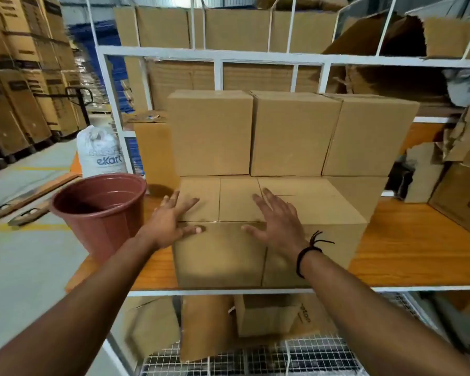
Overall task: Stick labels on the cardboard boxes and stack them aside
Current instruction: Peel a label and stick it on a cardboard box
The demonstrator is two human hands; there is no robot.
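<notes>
Warehouse racking of white metal fills the view, and an orange wooden shelf [407,248] serves as the work surface. Under both hands sits the nearest cardboard box [220,256], at the shelf's front edge with its top flaps closed. A vertical line runs down its front below the right hand, and I cannot tell whether that marks one box or two side by side.

The left hand [174,221] lies on the box top near the left corner, fingers straight and spread, thumb stretched along the front top edge. The right hand [277,221] lies flat just beside it on the same top, its fingers fanned toward the back. The two thumbs point at each other, near but apart. Neither hand curls round or pinches anything. A black thread band [307,256] circles the right wrist.

Past the fingertips, one layer higher, three stacked boxes [293,134] stand side by side, touching. Left of the left hand a brown plastic bucket [101,210] stands on the shelf's corner, just beside the box. Beyond the bucket is a white sack [101,153] printed "eKart". Farther left are tall stacks of cartons [17,77]. Below the forearms, a wire-mesh shelf [320,356] holds loose cardboard.
</notes>
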